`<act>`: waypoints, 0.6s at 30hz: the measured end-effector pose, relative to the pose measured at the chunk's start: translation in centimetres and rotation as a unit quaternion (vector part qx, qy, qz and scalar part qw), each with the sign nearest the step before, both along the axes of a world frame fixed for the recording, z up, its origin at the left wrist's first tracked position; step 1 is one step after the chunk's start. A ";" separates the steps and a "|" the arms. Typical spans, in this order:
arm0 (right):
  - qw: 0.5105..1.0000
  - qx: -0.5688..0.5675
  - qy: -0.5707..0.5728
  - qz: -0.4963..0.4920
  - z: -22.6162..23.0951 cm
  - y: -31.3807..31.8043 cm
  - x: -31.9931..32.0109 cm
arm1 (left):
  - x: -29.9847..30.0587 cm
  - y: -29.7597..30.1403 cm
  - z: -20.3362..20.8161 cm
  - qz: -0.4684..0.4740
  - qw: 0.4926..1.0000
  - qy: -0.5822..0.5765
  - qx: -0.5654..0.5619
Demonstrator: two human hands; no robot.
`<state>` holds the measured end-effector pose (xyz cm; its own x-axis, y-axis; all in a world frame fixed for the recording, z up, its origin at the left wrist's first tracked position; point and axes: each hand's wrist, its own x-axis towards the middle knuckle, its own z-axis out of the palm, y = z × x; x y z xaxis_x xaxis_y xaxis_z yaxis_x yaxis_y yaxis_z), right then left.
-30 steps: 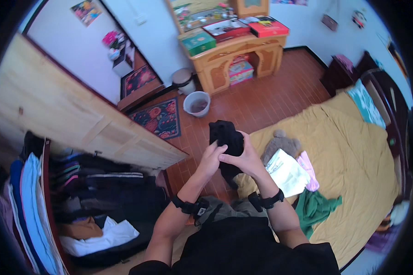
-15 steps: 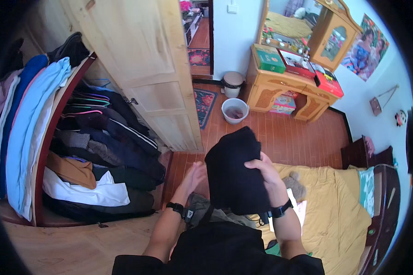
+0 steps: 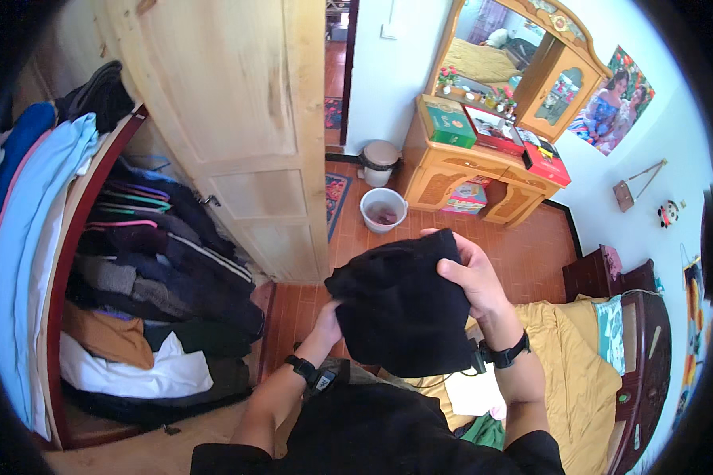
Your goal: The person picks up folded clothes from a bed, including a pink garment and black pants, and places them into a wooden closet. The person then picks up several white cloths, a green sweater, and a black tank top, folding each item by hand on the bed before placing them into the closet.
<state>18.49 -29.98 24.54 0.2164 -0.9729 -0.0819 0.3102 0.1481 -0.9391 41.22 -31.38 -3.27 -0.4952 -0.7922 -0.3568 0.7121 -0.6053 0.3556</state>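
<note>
Between wardrobe door (image 3: 261,134) and bed (image 3: 570,364), bucket (image 3: 367,217) beyond on brown floor (image 3: 523,257), right fingers (image 3: 456,274) grip black cloth (image 3: 404,313); left hand (image 3: 328,323) partly hidden, grip unclear.

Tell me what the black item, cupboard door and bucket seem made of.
Black item: likely soft, matte fabric, given its creases and dull surface; fibre unclear.
Cupboard door: smooth-looking pale wood, by its grain and knot.
Bucket: probably smooth plastic, by its even pale colour; too small to be sure.

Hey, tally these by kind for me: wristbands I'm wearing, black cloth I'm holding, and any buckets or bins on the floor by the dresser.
Black wristbands: 2
Black cloth: 1
Pale bucket: 1
Bin: 1
Total: 5
</note>
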 end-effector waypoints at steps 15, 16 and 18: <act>0.876 -0.307 0.367 0.064 19.6 -7.1 -2.1 | 8.5 -4.4 7.4 -0.292 0.916 -0.110 -0.254; 0.851 -0.327 0.402 0.089 20.6 -7.1 -1.8 | 8.5 -5.0 7.6 -0.334 0.870 -0.151 -0.330; 0.806 -0.378 0.442 0.110 22.3 -6.8 -0.1 | 6.8 -5.9 8.1 -0.385 0.801 -0.220 -0.402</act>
